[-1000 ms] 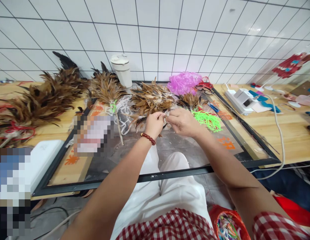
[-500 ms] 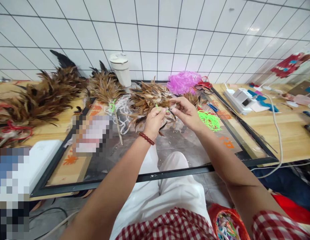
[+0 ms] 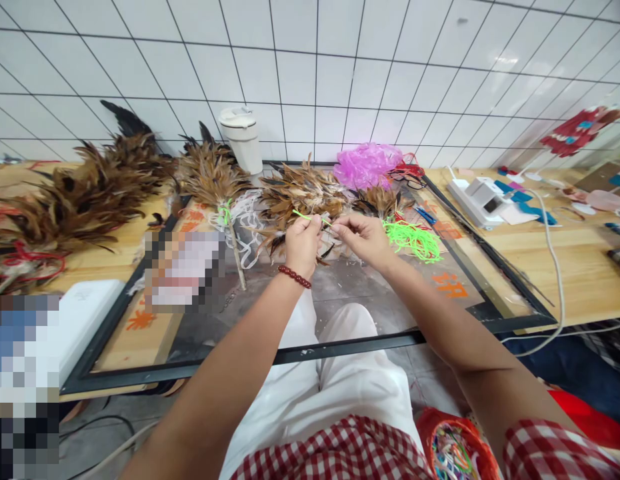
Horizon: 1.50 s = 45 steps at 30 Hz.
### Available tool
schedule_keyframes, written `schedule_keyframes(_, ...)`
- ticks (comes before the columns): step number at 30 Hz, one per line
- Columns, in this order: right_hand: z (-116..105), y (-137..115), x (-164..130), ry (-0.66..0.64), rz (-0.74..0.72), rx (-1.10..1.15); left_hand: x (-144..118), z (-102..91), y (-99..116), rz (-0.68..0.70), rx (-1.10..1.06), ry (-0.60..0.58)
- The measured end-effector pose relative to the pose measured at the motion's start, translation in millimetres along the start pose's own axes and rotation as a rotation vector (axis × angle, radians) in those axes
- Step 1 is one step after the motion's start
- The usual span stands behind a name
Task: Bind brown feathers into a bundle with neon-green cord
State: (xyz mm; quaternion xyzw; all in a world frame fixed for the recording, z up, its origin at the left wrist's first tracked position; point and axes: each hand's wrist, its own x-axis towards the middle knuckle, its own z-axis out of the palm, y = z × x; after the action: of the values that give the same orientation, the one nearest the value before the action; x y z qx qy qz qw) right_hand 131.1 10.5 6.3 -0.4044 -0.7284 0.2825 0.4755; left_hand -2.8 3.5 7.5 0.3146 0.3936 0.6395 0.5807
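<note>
My left hand [image 3: 303, 245], with a dark red bead bracelet [image 3: 294, 276] at the wrist, pinches a short green cord [image 3: 302, 215]. The cord's free end sticks out to the left above the fingers. My right hand [image 3: 364, 241] is closed just beside it, thumb and fingertips pinched at the cord's right part. Something small and dark, perhaps feather tips, shows under my left hand, but I cannot make it out. Just behind the hands lies a pile of brown feathers [image 3: 305, 190]. A bundle of bright green cords [image 3: 417, 241] rests right of my right hand.
A feather bunch on a stick [image 3: 210, 170] and a large feather duster [image 3: 85, 193] lie to the left. Behind stand a white cup [image 3: 241, 141] and a purple plastic bag [image 3: 367, 165]. A white power strip [image 3: 483, 200] sits right of the black-framed glass panel [image 3: 340, 348].
My right hand has moved slightly down and left, and its raised fingers have closed into a pinch. More of the green cord now shows, stretching out left of my left hand.
</note>
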Motion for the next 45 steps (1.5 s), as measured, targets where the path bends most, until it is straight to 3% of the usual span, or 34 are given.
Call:
schedule_keyframes(5,3,4,1,-0.139,0.059,0.025,-1,-2.6,8,-0.171,-0.158,-0.180)
schedule_keyframes(11,-16,18,11,-0.039,0.142,0.068,1,-9.9,4,-0.289,-0.096,-0.363)
schedule_keyframes(15,-24,13,14,0.027,0.137,0.139,-2,-6.3,2,-0.208,0.021,-0.297)
schedule_keyframes(18,-23,9,13,0.052,0.181,0.273,-2,-5.6,2,-0.243,0.043,-0.229)
schedule_keyframes(23,-15,5,8,-0.049,0.213,0.550,3,-8.3,4,-0.304,-0.036,-0.171)
schedule_keyframes(28,-8,-1,5,-0.124,0.226,0.729,0,-3.7,4,-0.201,0.064,-0.054)
schedule_keyframes(35,-8,-1,11,0.121,0.198,0.591,-8,5.0,1,-0.137,0.139,-0.105)
schedule_keyframes(41,-25,13,17,0.263,0.128,0.430,-6,3.3,1,-0.141,0.146,-0.070)
schedule_keyframes(45,-30,14,15,0.149,0.175,0.361,-4,2.1,5,-0.172,0.059,-0.063)
